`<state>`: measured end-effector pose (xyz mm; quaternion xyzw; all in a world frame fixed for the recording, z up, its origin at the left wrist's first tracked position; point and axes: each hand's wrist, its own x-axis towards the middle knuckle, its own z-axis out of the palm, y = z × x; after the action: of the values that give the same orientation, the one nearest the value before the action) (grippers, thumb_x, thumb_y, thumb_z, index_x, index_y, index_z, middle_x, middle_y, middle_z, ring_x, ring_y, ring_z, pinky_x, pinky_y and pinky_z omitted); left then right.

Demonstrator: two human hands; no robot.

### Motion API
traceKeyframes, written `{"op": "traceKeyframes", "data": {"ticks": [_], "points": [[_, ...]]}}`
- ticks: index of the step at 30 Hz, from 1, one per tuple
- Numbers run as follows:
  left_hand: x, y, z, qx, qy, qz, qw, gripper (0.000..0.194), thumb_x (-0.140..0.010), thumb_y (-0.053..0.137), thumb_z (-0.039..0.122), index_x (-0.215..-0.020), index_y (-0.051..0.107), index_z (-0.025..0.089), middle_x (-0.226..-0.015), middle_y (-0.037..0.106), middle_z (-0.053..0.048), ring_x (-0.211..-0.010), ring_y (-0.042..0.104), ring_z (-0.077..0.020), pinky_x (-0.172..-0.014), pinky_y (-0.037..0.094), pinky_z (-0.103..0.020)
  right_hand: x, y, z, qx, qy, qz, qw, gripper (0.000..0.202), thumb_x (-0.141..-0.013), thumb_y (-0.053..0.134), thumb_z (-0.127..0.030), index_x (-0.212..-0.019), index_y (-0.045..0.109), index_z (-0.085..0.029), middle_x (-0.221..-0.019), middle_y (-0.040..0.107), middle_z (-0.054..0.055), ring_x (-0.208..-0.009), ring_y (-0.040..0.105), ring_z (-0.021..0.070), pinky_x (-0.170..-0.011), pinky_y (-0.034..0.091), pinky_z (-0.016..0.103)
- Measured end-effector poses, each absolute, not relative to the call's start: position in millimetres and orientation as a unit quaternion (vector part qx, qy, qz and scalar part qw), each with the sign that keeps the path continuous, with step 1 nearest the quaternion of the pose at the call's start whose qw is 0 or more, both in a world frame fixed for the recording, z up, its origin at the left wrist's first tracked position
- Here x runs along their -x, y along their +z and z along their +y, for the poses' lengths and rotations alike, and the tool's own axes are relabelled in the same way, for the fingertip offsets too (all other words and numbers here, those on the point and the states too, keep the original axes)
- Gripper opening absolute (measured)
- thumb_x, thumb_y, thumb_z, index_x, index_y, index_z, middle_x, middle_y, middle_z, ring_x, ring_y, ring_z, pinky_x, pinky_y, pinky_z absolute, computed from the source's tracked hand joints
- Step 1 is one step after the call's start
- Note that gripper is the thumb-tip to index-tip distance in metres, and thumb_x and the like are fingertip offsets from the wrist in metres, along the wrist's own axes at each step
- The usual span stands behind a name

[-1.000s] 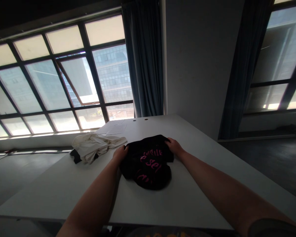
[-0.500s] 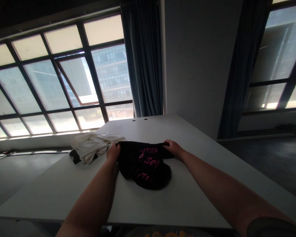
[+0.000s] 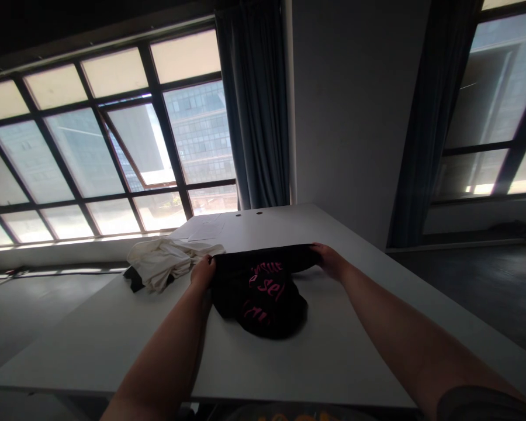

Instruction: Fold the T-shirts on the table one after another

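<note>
A black garment with pink lettering (image 3: 267, 292) lies partly bunched on the white table (image 3: 333, 362). Its far edge is pulled straight between my two hands. My left hand (image 3: 203, 272) is closed on the garment's left corner, thumb on top. At the right end of the same edge, my right hand (image 3: 328, 260) grips the cloth, fingers closed. The garment's near part rests in a rounded heap on the tabletop. I cannot tell the garment's exact kind, as it is crumpled.
A heap of cream cloth (image 3: 158, 263) with a black part lies on the table left of my left hand. Behind it are sheets of paper (image 3: 206, 228). Two dark round holes sit near the table's far end. Windows and a blue curtain (image 3: 263, 117) stand beyond.
My right hand has moved to the right, stretching the garment's far edge wider and straighter. My left hand has barely moved. The heap of cream cloth stays put.
</note>
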<state>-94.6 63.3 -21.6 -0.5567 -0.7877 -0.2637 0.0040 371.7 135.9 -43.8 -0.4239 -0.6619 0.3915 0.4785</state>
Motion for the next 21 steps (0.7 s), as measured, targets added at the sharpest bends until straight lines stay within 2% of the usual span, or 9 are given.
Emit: {"op": "traceKeyframes", "data": {"ticks": [3,6,10,13,16,21], "points": [[87.9,-16.0,58.4,0.578,-0.274,-0.768,0.038,0.036,-0.105,0.041,0.042,-0.115,0.070,0.025,-0.120,0.075,-0.012,-0.114,0.069,-0.0322,-0.093,0.049,-0.039,-380.9,-34.7,132.1,0.403,0.418,-0.647,0.495,0.039,-0.086,0.061,-0.047,-0.109,0.074,-0.018,-0.112,0.076,0.015,-0.112,0.070,0.0316,-0.095,0.058,0.044],[79.3,-9.1,52.4,0.589,-0.293,-0.750,0.077,0.037,-0.108,0.037,0.041,-0.116,0.069,0.024,-0.127,0.071,-0.012,-0.118,0.066,-0.0299,-0.099,0.047,-0.038,-386.6,-26.8,127.8,0.378,0.517,-0.587,0.496,0.047,-0.090,0.054,-0.053,-0.111,0.073,-0.016,-0.110,0.077,0.015,-0.112,0.072,0.0340,-0.097,0.060,0.048],[69.5,-2.7,46.6,0.601,-0.307,-0.728,0.119,0.036,-0.110,0.034,0.038,-0.112,0.067,0.023,-0.121,0.071,-0.012,-0.122,0.061,-0.0291,-0.107,0.042,-0.038,-393.8,-21.2,121.7,0.351,0.626,-0.478,0.506,0.041,-0.088,0.057,-0.051,-0.108,0.073,-0.018,-0.111,0.078,0.012,-0.112,0.073,0.0325,-0.100,0.060,0.046],[67.6,-2.7,46.3,0.606,-0.299,-0.725,0.130,0.037,-0.109,0.035,0.038,-0.104,0.067,0.023,-0.117,0.072,-0.012,-0.120,0.061,-0.0293,-0.108,0.041,-0.039,-397.3,-23.4,121.3,0.367,0.625,-0.465,0.509,0.042,-0.088,0.057,-0.052,-0.107,0.072,-0.018,-0.109,0.078,0.014,-0.109,0.074,0.0337,-0.098,0.061,0.047],[70.8,-7.7,50.0,0.600,-0.289,-0.737,0.114,0.035,-0.108,0.038,0.040,-0.101,0.069,0.024,-0.118,0.072,-0.011,-0.120,0.061,-0.0291,-0.108,0.042,-0.039,-396.7,-30.0,126.7,0.369,0.576,-0.496,0.534,0.047,-0.087,0.059,-0.052,-0.117,0.071,-0.018,-0.111,0.077,0.014,-0.108,0.073,0.0341,-0.093,0.062,0.046],[79.8,-23.6,60.2,0.572,-0.282,-0.767,0.063,0.029,-0.104,0.048,0.038,-0.114,0.069,0.022,-0.125,0.071,-0.013,-0.123,0.062,-0.0314,-0.105,0.046,-0.041,-393.8,-41.9,138.5,0.360,0.538,-0.486,0.587,0.059,-0.084,0.063,-0.046,-0.139,0.061,-0.022,-0.094,0.074,0.006,-0.085,0.072,0.0242,-0.076,0.060,0.035]]}}
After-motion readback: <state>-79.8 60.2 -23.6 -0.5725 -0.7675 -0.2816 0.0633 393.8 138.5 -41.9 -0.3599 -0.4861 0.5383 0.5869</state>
